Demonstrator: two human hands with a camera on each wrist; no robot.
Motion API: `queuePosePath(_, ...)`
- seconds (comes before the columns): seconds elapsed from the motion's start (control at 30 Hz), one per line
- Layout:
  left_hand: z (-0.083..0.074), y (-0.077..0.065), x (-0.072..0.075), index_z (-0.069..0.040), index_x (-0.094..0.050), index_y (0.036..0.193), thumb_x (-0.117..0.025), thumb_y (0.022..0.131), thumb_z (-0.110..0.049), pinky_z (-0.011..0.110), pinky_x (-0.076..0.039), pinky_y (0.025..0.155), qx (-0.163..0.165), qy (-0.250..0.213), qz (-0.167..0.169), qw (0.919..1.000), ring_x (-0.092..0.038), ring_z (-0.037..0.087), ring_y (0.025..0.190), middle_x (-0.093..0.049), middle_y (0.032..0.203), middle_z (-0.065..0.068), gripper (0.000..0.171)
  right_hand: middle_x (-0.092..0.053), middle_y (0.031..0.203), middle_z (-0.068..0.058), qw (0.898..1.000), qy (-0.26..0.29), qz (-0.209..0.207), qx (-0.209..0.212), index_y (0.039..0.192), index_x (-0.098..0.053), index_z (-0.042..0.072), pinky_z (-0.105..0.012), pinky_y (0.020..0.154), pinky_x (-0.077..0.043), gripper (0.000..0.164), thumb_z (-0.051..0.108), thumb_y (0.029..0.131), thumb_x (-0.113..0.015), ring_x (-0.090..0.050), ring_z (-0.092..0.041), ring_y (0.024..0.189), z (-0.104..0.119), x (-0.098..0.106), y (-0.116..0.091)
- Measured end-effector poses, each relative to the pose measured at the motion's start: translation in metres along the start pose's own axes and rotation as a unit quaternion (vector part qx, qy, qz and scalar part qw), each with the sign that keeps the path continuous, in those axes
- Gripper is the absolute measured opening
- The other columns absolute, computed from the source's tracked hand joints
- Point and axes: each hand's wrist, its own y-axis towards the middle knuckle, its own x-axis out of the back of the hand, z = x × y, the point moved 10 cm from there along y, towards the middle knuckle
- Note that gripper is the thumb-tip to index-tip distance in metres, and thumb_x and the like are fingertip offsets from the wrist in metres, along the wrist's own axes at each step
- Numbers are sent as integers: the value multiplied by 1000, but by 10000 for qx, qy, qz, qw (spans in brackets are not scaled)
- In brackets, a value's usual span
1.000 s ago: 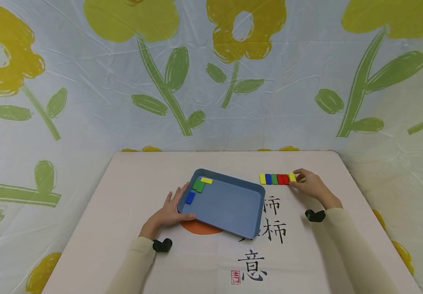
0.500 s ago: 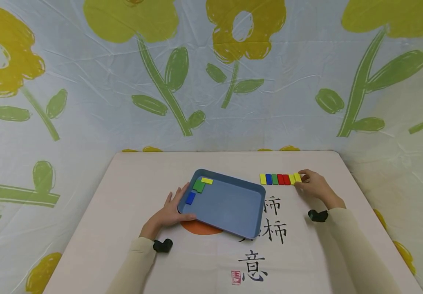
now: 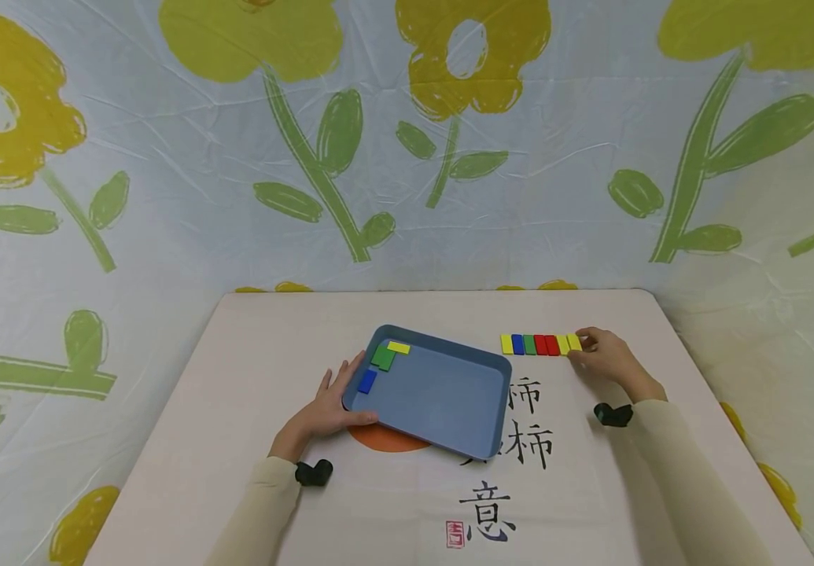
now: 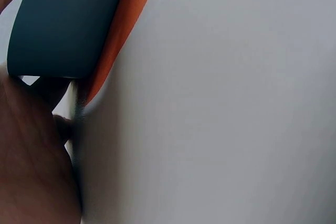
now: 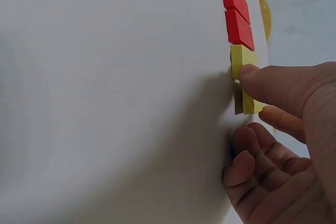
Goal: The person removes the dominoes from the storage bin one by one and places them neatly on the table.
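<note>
My right hand [image 3: 608,358] is at the right end of a row of flat coloured blocks. Its thumb and index finger pinch the end yellow block [image 5: 249,102]. Beside that one lies another yellow block [image 5: 239,56], with the thumb tip close against it. The other fingers are loosely curled below. My left hand [image 3: 322,409] rests at the left corner of a blue-grey tray [image 3: 442,401], fingers spread along its side and thumb over the near rim. In the left wrist view, the tray's outer wall [image 4: 58,30] stands beside the palm.
Further left in the row are two red blocks [image 3: 546,345], a green block [image 3: 529,345], a blue block [image 3: 517,344] and a yellow block [image 3: 506,344]. Inside the tray lie a yellow block [image 3: 398,347], green pieces [image 3: 383,358] and a blue block [image 3: 367,382]. The tablecloth [image 3: 392,511] bears black characters.
My right hand has shifted slightly right along the row, and a second yellow block now shows at its right end. My left hand and the tray have stayed put.
</note>
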Motion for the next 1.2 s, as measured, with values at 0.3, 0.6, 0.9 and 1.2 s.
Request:
queuePosePath(0.3, -1, -1, 1, -49, -1, 151, -76, 72, -59, 60, 7, 117, -6, -24, 16, 10000, 9, 26, 151, -3, 164, -2, 110, -51, 126, -30, 9999, -59, 104, -29, 134, -46, -6, -52, 91, -51, 58, 28, 91, -65, -53, -42, 110, -2, 0, 1)
queuePosePath(0.6, -2, -1, 1, -48, -1, 152, -75, 71, -61, 57, 10, 118, -27, -73, 42, 10000, 8, 24, 151, -3, 164, -3, 110, -51, 126, -31, 9999, -76, 137, 39, 134, -47, -6, -52, 90, -50, 58, 27, 90, -66, -53, -42, 108, -1, 1, 2)
queuePosePath(0.9, -5, -3, 2, -45, -2, 153, -75, 71, -61, 58, 10, 117, -41, -125, 43, 9999, 8, 27, 151, -4, 164, -1, 111, -51, 127, -32, 9996, -147, 229, 109, 134, -47, -6, -55, 90, -49, 57, 26, 91, -66, -52, -43, 109, 2, 0, 3)
queuePosePath(1.2, -3, -2, 2, -45, -2, 153, -75, 71, -60, 59, 9, 117, -66, -76, 21, 9999, 8, 28, 151, -3, 164, -1, 111, -50, 128, -32, 9993, -197, 298, 57, 136, -46, -4, -55, 91, -49, 59, 28, 90, -66, -52, -43, 110, -5, -2, 6)
